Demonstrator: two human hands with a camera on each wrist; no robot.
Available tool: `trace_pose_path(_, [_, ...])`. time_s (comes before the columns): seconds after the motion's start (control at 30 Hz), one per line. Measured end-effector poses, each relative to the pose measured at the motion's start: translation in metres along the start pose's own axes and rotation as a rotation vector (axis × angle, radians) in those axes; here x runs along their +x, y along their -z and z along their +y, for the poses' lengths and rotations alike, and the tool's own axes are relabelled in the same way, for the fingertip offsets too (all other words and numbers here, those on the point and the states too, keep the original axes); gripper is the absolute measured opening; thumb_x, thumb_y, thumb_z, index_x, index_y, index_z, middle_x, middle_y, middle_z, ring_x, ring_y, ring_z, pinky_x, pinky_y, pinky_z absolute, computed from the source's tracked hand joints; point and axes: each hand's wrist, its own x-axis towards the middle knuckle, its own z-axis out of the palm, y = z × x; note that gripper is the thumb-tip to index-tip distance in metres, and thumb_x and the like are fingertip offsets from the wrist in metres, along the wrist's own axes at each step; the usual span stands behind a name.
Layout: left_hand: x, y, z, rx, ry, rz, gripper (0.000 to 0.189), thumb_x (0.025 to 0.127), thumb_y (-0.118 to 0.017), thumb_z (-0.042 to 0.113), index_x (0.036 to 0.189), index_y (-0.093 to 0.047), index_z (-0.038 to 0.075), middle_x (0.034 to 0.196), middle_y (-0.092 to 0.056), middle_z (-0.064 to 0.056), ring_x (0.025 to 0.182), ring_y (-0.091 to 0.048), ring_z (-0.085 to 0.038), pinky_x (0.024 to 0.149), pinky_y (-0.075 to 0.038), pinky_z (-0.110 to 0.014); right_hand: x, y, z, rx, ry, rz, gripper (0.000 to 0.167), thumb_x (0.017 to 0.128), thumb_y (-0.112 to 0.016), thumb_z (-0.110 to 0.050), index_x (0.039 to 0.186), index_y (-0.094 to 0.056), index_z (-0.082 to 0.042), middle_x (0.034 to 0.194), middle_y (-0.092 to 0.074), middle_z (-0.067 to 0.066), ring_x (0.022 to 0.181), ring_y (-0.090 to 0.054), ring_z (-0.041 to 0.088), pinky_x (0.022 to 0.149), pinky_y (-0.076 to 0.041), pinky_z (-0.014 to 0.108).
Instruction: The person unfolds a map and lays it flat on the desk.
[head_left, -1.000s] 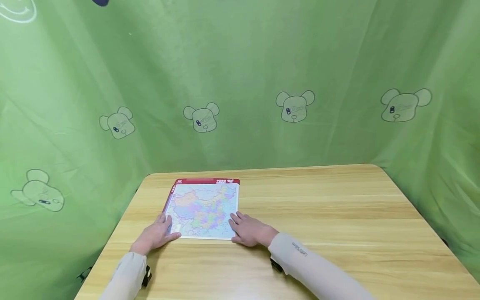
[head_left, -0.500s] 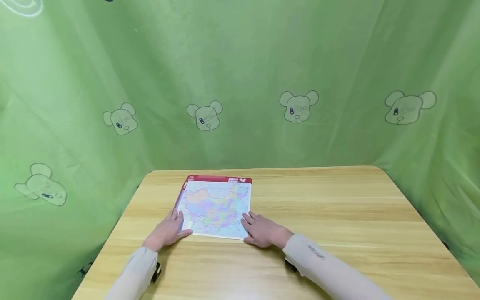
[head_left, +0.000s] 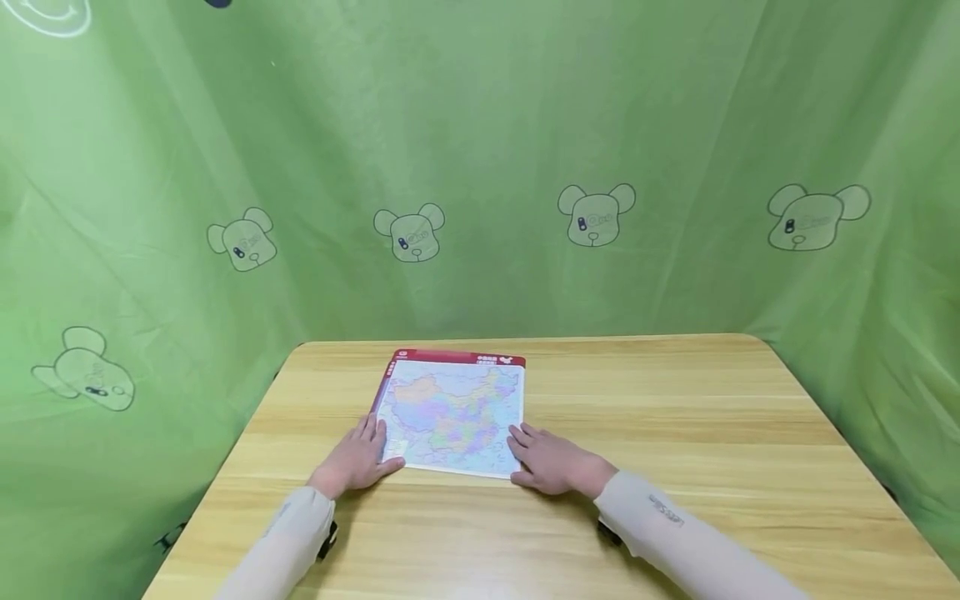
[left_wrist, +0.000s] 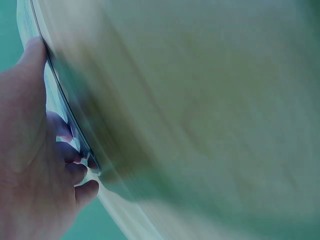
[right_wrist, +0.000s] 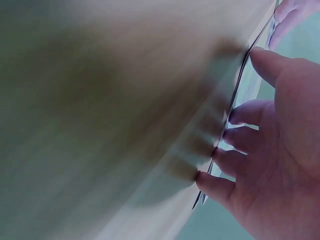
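The map board [head_left: 453,417] near the table's [head_left: 712,433] far edge seemed light, stiff; unclenched left hand [head_left: 356,458] and right hand [head_left: 557,462] touched its grippable sides.

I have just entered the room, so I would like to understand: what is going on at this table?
A person is sliding a map of China across a wooden table with both bare hands. The left hand is at its near left corner, and the right hand touches its right edge near the other near corner. Over the last second the map has moved toward the person's right. It now lies left of the table's middle, close to the far edge.
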Motion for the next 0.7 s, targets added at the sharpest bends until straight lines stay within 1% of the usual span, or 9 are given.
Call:
trace_pose_path(0.07, [0.001, 0.000, 0.005, 0.010, -0.006, -0.017, 0.086, 0.094, -0.039, 0.059, 0.144, -0.026, -0.011, 0.149, -0.020, -0.031, 0.139, -0.015, -0.042, 0.112, -0.020, -0.049, -0.005, 0.000, 0.005, 0.011, -0.013, 0.002, 0.067, 0.098, -0.043, -0.046, 0.145, -0.033, 0.000, 0.152, -0.025, 0.018, 0.140, -0.021, 0.032, 0.111, -0.025, 0.046])
trace_pose_path(0.2, [0.002, 0.002, 0.014, -0.004, -0.029, -0.012, 0.083, 0.095, -0.040, 0.056, 0.143, -0.028, -0.010, 0.149, -0.022, -0.030, 0.139, -0.017, -0.041, 0.112, -0.022, -0.049, -0.012, 0.001, 0.013, 0.035, -0.028, 0.010, 0.065, 0.098, -0.045, -0.045, 0.145, -0.034, -0.001, 0.152, -0.023, 0.021, 0.140, -0.021, 0.032, 0.111, -0.025, 0.046])
trace_pose_path(0.3, [0.005, 0.002, 0.019, 0.003, -0.045, -0.008, 0.083, 0.096, -0.038, 0.057, 0.144, -0.028, -0.010, 0.149, -0.022, -0.030, 0.139, -0.018, -0.040, 0.112, -0.022, -0.048, -0.017, 0.001, 0.019, 0.047, -0.033, 0.018, 0.065, 0.098, -0.046, -0.044, 0.145, -0.035, -0.001, 0.152, -0.023, 0.023, 0.140, -0.021, 0.033, 0.111, -0.025, 0.047])
trace_pose_path(0.4, [0.006, 0.001, 0.024, 0.013, -0.054, -0.021, 0.083, 0.095, -0.036, 0.059, 0.145, -0.027, -0.007, 0.150, -0.021, -0.028, 0.140, -0.017, -0.039, 0.113, -0.021, -0.046, -0.022, 0.000, 0.026, 0.045, -0.034, 0.030, 0.063, 0.098, -0.047, -0.043, 0.144, -0.037, -0.001, 0.150, -0.023, 0.025, 0.139, -0.022, 0.035, 0.110, -0.026, 0.048])
trace_pose_path(0.5, [0.006, 0.001, 0.029, 0.028, -0.068, -0.024, 0.082, 0.095, -0.035, 0.059, 0.146, -0.026, -0.005, 0.150, -0.021, -0.027, 0.140, -0.017, -0.038, 0.113, -0.021, -0.047, -0.029, 0.000, 0.032, 0.065, -0.032, 0.048, 0.061, 0.097, -0.050, -0.041, 0.143, -0.039, -0.001, 0.149, -0.024, 0.029, 0.138, -0.024, 0.038, 0.110, -0.026, 0.050])
trace_pose_path(0.63, [0.007, 0.002, 0.034, 0.068, -0.108, -0.013, 0.078, 0.097, -0.035, 0.056, 0.146, -0.028, -0.004, 0.149, -0.023, -0.028, 0.139, -0.019, -0.039, 0.112, -0.023, -0.049, -0.037, -0.001, 0.040, 0.087, -0.025, 0.073, 0.060, 0.097, -0.052, -0.038, 0.142, -0.041, -0.001, 0.147, -0.025, 0.032, 0.136, -0.025, 0.042, 0.109, -0.027, 0.052])
trace_pose_path(0.7, [0.007, 0.003, 0.037, 0.077, -0.129, -0.008, 0.076, 0.097, -0.037, 0.054, 0.145, -0.029, -0.005, 0.149, -0.025, -0.028, 0.138, -0.021, -0.040, 0.111, -0.024, -0.050, -0.041, -0.002, 0.043, 0.080, -0.028, 0.074, 0.060, 0.097, -0.052, -0.039, 0.142, -0.040, -0.002, 0.147, -0.025, 0.031, 0.136, -0.025, 0.042, 0.109, -0.027, 0.052])
